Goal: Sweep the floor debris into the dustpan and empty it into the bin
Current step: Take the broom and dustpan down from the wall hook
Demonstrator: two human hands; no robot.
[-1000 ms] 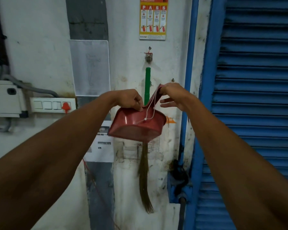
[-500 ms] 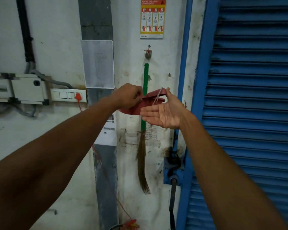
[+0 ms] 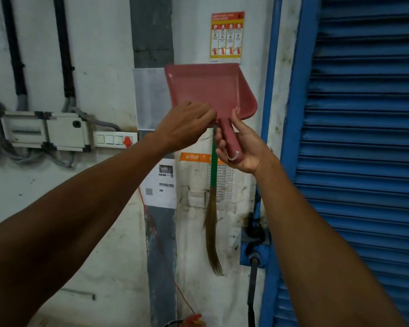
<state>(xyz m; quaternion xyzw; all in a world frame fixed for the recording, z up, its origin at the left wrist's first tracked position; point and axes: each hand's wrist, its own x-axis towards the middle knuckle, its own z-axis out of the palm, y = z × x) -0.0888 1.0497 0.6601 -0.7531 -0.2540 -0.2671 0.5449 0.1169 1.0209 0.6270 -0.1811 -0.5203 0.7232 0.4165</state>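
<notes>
**Dustpan held up by its handle, broom on the wall**

While the pink dustpan (image 3: 213,90) is up in front of the white wall (image 3: 104,79), both hands are on it. The right hand (image 3: 242,147) wraps round the handle, so that grip is closed on the dustpan. The left hand (image 3: 187,125) has its fingers curled at the spot where the handle meets the scoop. It looks like it pinches something small there, maybe the hanging string, but I cannot tell for sure.

The dustpan looks like thin plastic. It is likely light and stiff, and one hand can carry it. The handle is the best place to hold it, because the scoop is wide and smooth and could slip.

The broom (image 3: 211,220) hangs on the wall just behind the hands. Its green stick is hard and good to hold. Its brown bristles are soft and bendy, so do not grab those.

A blue shutter (image 3: 364,138) is to the right. No floor mess or bin is in view.
</notes>
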